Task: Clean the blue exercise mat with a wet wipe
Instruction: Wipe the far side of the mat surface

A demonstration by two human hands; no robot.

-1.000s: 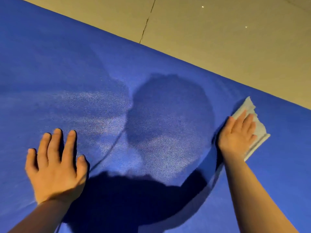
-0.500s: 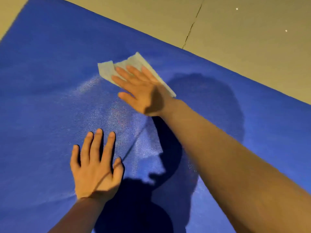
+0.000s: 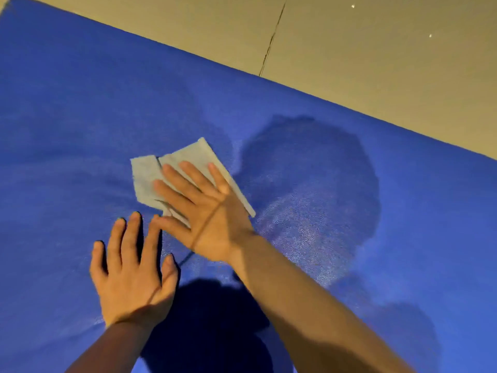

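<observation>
Head view. Blue exercise mat [image 3: 80, 117] spread flat on beige tiled floor [image 3: 376, 63]; far edge running diagonally across upper frame, tile joint [image 3: 271, 41] meeting that edge. Wet wipe [image 3: 150, 179] lying on mat near centre frame, folded into overlapping layers, one corner pointing away, another trailing out past the wrist side. Right hand [image 3: 207, 211] flat on wipe, fingers [image 3: 174, 195] straight and spread, pressing down, not curled round it; arm reaching in from lower right. Left hand [image 3: 131, 275] just beside it, nearer, palm down on bare mat, fingers extended and slightly apart, holding nothing, apparently bracing. Index tip of left nearly meeting thumb of right; contact not resolvable. Speckled sheen on mat right of right wrist, probably moisture film. Dark shadows of head and arms across mat.

Handling judgement. Wipe: very light, limp, damp, no stiffness; likely to bunch or roll under sideways drag unless pinned by broad palm pressure over the folded layers. Best held by flat pressure across centre, or pinched at thick fold if lifting. Mat: soft, textured, probably grippy foam; liable to ripple under hard pushing, hence the bracing hand. Neither item fragile.
</observation>
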